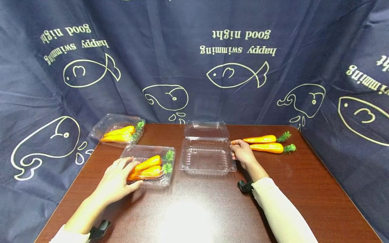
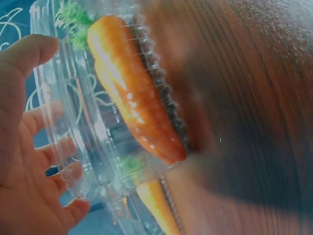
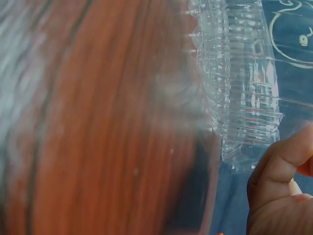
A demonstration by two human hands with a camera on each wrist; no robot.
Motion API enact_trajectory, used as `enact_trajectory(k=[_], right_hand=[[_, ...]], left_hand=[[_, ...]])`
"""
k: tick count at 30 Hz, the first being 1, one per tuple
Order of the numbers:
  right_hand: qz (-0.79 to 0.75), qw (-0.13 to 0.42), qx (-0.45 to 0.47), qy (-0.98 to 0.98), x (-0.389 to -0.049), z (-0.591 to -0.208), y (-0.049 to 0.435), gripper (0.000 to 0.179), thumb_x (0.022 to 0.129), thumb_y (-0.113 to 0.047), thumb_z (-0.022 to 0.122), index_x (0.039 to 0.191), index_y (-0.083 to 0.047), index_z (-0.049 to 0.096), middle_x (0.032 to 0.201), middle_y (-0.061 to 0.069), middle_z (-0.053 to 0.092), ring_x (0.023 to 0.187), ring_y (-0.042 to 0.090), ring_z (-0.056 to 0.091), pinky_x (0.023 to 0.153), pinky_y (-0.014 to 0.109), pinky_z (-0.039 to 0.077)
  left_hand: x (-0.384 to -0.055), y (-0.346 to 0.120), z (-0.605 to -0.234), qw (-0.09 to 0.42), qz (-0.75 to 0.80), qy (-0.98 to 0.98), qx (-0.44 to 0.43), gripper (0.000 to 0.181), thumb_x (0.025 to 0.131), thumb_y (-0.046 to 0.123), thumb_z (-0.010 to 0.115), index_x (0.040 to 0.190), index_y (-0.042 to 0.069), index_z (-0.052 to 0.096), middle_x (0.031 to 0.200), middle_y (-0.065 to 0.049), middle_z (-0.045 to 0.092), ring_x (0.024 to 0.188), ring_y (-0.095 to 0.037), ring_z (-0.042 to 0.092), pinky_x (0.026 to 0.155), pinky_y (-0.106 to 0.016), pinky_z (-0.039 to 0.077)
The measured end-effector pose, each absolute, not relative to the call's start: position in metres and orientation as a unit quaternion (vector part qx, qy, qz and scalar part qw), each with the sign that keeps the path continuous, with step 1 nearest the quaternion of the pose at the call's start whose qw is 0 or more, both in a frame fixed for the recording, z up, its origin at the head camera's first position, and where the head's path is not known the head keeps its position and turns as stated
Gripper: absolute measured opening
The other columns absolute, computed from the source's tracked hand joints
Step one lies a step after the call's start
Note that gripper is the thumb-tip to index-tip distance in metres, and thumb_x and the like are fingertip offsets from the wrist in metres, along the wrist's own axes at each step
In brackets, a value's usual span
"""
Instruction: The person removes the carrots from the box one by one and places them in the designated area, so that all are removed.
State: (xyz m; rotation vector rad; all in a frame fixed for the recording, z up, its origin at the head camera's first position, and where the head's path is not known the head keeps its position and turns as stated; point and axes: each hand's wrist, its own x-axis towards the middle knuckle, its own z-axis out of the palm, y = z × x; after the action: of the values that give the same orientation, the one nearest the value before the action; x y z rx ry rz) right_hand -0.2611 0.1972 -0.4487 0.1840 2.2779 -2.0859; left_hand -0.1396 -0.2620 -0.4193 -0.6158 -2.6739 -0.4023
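Note:
My left hand [image 1: 117,180] lies over the left side of a closed transparent plastic box [image 1: 168,175], its fingers spread across the top. Orange carrots [image 1: 149,172] with green tops show through that box, partly hidden by the hand. In the left wrist view the thumb and fingers [image 2: 36,120] stay well apart around the box. At the middle stands a second transparent plastic box [image 1: 206,160], with its lid [image 1: 206,130] folded back. My right hand [image 1: 246,157] pinches that box's right rim with thumb and forefinger. The right wrist view shows the bent fingers [image 3: 279,166] beside the ribbed plastic.
Two loose carrots [image 1: 267,147] lie just right of my right hand. Another transparent box [image 1: 110,121] holding carrots [image 1: 120,133] is at the back left corner of the brown table [image 1: 212,199]. A dark blue curtain [image 1: 194,60] hangs close behind the table and at both sides.

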Motion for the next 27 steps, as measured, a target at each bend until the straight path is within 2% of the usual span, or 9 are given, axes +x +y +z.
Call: enact_trajectory(k=[7,18,27], right_hand=[[-0.682,0.031,0.064,0.728,-0.264,-0.451,0.183,0.024,0.099,0.000,0.047,0.121,0.009,0.044,0.079,0.002,0.047,0.052,0.006,0.046,0.045,0.016,0.044],[-0.677,0.043,0.065,0.732,-0.270,-0.451,0.160,0.024,0.099,-0.001,0.048,0.121,0.008,0.045,0.084,0.007,0.048,0.054,0.008,0.047,0.046,0.017,0.044],[-0.690,0.043,0.052,0.720,-0.276,-0.448,0.142,0.021,0.098,0.002,0.047,0.118,0.008,0.045,0.080,0.005,0.046,0.053,0.008,0.046,0.045,0.017,0.044]], left_hand=[[-0.128,-0.276,-0.413,0.181,-0.139,-0.948,-0.220,0.060,0.068,0.036,0.087,0.119,0.014,0.065,0.123,-0.015,0.057,0.117,-0.041,0.049,0.084,-0.066,0.041],[-0.116,-0.299,-0.407,0.180,-0.135,-0.948,-0.225,0.064,0.060,0.039,0.092,0.113,0.015,0.066,0.115,-0.009,0.061,0.106,-0.039,0.055,0.072,-0.064,0.046],[-0.112,-0.316,-0.408,0.198,-0.132,-0.939,-0.248,0.066,0.052,0.035,0.095,0.108,0.012,0.068,0.106,-0.004,0.062,0.095,-0.034,0.058,0.073,-0.055,0.048]])
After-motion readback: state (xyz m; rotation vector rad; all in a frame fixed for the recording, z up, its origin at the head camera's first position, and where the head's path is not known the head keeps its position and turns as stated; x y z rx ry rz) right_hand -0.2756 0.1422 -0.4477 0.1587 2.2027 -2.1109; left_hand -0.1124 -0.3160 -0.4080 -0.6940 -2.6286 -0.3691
